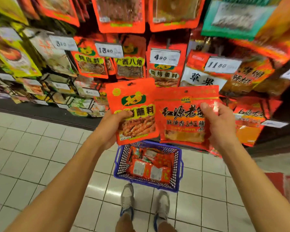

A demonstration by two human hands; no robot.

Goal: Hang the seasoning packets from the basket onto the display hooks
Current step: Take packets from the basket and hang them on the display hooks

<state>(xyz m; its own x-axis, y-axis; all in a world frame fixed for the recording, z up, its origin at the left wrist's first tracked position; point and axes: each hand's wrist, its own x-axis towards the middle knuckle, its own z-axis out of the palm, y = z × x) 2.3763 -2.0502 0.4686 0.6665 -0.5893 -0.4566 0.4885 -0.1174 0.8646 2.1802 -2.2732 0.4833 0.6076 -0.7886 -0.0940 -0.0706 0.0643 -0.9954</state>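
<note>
Nearest, at six o'clock, a pair of grey-and-white sneakers (144, 202) is standing on the white tiled floor (32, 148). Just beyond the toes, a blue plastic mesh basket (177, 166) is sitting on the tiles, holding a loose heap of red seasoning packets (149, 168).

Above the basket, the left hand (114, 129) is gripping a small orange-red packet with a green logo (132, 111) by its lower left edge, thumb across the front, fingers curled behind. At three o'clock from it, the right hand (219, 126) is clamping a wider glossy red packet with black lettering (181, 118) by its right edge. The two packets are overlapping slightly.

Farthest, from nine to three o'clock, hanging rows of red and yellow packets (129, 64) with white price tags (109, 50) are filling the display.
</note>
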